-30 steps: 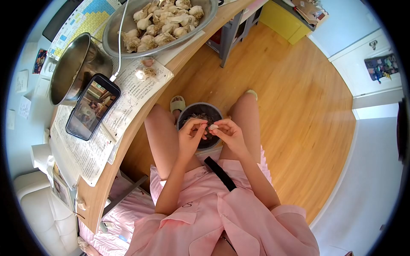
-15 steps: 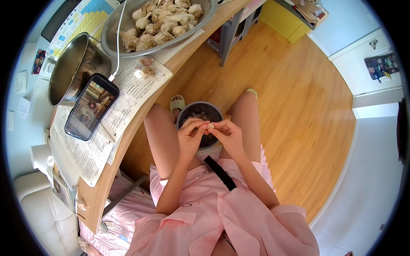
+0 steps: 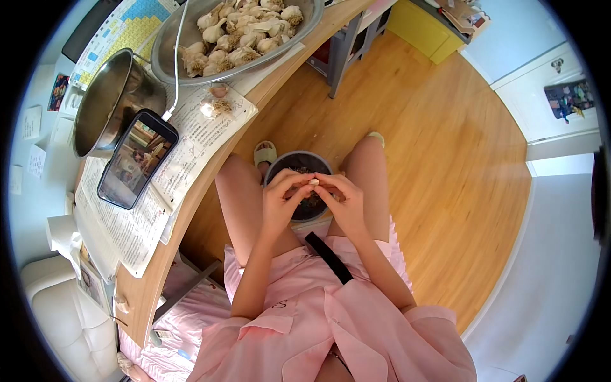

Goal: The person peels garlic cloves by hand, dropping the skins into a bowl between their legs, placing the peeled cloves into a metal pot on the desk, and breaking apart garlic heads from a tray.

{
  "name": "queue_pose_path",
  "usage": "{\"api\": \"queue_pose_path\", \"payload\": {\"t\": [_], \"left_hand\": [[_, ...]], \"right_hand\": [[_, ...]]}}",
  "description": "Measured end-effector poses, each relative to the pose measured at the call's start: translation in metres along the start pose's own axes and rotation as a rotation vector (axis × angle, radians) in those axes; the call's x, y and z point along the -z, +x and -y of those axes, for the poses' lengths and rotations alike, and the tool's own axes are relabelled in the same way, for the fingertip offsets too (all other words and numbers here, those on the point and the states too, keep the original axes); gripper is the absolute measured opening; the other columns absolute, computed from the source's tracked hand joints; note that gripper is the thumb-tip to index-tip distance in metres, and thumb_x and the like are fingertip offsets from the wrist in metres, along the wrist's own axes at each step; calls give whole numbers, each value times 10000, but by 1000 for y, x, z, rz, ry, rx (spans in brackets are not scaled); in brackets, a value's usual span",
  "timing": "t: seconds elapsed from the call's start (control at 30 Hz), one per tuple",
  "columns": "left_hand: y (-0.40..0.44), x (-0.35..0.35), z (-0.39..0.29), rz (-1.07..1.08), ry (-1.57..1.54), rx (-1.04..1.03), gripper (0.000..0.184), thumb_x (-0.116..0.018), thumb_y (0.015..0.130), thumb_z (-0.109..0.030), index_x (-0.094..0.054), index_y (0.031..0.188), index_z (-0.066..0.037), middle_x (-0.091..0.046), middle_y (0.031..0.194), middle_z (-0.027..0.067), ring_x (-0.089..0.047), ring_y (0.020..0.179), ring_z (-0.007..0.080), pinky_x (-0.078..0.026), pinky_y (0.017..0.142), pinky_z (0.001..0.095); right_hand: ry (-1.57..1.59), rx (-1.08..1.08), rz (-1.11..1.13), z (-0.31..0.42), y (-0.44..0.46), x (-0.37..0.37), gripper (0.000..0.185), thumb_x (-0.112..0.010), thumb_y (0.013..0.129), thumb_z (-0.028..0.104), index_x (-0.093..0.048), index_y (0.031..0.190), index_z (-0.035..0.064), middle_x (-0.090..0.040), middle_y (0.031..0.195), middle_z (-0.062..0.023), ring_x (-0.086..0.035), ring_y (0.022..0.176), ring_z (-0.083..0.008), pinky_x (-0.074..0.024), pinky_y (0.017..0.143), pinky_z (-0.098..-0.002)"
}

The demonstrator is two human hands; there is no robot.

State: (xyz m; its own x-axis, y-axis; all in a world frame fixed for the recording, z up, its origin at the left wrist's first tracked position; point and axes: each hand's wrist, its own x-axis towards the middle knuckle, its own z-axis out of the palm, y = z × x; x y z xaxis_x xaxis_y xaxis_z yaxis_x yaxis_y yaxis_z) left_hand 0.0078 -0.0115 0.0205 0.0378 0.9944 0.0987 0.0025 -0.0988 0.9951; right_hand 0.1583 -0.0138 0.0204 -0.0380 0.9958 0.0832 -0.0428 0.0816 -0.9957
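Observation:
Between the fingertips of both hands I pinch a small pale garlic clove (image 3: pixel 314 182). My left hand (image 3: pixel 281 195) grips it from one side, thumb and forefinger closed. From the other side my right hand (image 3: pixel 344 197) meets it in the same pinch. Directly beneath the hands, a dark bucket (image 3: pixel 274 170) stands on the floor between my legs, with dry scraps inside, partly hidden by my fingers. On the desk, a large metal basin (image 3: pixel 169 70) is heaped with whole garlic bulbs (image 3: pixel 238 38). A partly broken garlic bulb (image 3: pixel 216 108) lies on the printed sheets.
Left of the legs runs the curved wooden desk (image 3: pixel 147 280). On it are a deep steel pot (image 3: pixel 141 86), a phone (image 3: pixel 138 159) with a white cable, and printed papers (image 3: pixel 130 239). A yellow box (image 3: pixel 420 30) stands on the wooden floor at the far side.
Both hands have shifted slightly and the fingers have changed their hold on the clove, which now shows more between the fingertips. The basin, pot and phone stay in place.

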Motion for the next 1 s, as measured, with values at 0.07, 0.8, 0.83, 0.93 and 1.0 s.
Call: {"api": "queue_pose_path", "payload": {"t": [0.07, 0.8, 0.83, 0.93, 1.0], "left_hand": [[2, 2, 1, 25, 20, -9, 185, -633, 812, 21, -656, 993, -1, -568, 914, 52, -600, 775, 106, -523, 643, 202], [2, 1, 37, -138, -262, 146, 51, -563, 885, -26, -572, 928, 0, -566, 961, 49, -585, 827, 125, -528, 699, 241], [1, 4, 37, -137, -256, 199, 50, -568, 885, -36, -581, 924, -7, -577, 962, 46, -584, 841, 126, -528, 703, 244], [3, 8, 41, -108, 36, 137, 75, -603, 852, -27, -611, 922, -3, -606, 937, 52, -595, 819, 129, -519, 695, 252], [8, 8, 56, -129, 193, 89, 86, -637, 817, -28, -623, 890, 16, -613, 907, 79, -617, 781, 147, -512, 681, 255]], "right_hand": [[11, -15, -5, 0, 1, 0, 187, -631, 819, -8, -650, 1005, -14, -637, 928, -84, -641, 835, -151, -516, 738, -242], [491, -362, -25, -24, 10, 6, 196, -598, 873, 55, -591, 1055, -16, -630, 1011, -100, -624, 895, -171, -516, 830, -280], [514, -375, -13, -24, 10, 6, 201, -588, 881, 63, -582, 1066, -14, -630, 1015, -105, -624, 905, -178, -517, 838, -288], [549, -410, 34, -25, 9, 8, 212, -570, 892, 67, -559, 1092, -3, -629, 1017, -120, -627, 922, -199, -506, 865, -305], [582, -448, 58, -20, 9, 8, 217, -559, 899, 73, -544, 1103, -1, -627, 1022, -130, -624, 941, -205, -499, 877, -311]]}}
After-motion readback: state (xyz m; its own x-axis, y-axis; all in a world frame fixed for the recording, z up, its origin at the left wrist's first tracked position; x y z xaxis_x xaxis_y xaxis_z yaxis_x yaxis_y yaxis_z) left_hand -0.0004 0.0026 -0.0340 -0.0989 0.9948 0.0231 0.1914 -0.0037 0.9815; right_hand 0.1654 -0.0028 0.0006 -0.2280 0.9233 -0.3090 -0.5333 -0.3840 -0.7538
